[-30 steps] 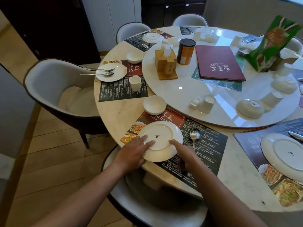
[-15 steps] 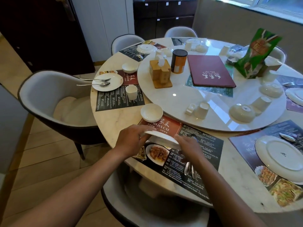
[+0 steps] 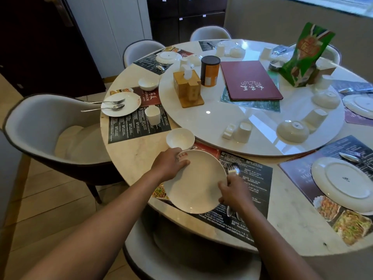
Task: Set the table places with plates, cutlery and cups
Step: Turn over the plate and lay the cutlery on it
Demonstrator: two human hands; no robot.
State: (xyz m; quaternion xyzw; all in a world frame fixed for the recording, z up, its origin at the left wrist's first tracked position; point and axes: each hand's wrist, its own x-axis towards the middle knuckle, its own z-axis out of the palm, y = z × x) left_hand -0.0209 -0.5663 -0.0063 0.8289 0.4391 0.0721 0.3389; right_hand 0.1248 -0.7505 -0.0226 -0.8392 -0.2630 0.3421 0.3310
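- We see a round marble table [image 3: 129, 142] with a lazy Susan [image 3: 232, 126] on it; the table's right edge is cut off by the frame.
- A dark placemat [image 3: 252, 184] lies at the near place, partly hidden under plate and hands; we can read "Batam" and phone numbers along its near edge.
- A maroon menu folder [image 3: 250, 79] lies on the lazy Susan, with pale characters too stylised for us to read.
- A green packet [image 3: 302, 55] stands tilted behind it, its print blurred.
- Our white plate [image 3: 193, 184] is right side up over the near placemat; we cannot tell whether it rests flat or is slightly lifted.
- Our left hand [image 3: 171, 166] grips its far left rim, thumb on top.
- Our right hand [image 3: 234, 193] pinches the right rim, fingers curled.
- An empty white bowl [image 3: 180, 138] sits just beyond the plate.
- An upturned cup [image 3: 243, 132] stands on the lazy Susan.
- A fork and spoon [image 3: 234, 169] lie right of the plate, mostly hidden by our right hand.
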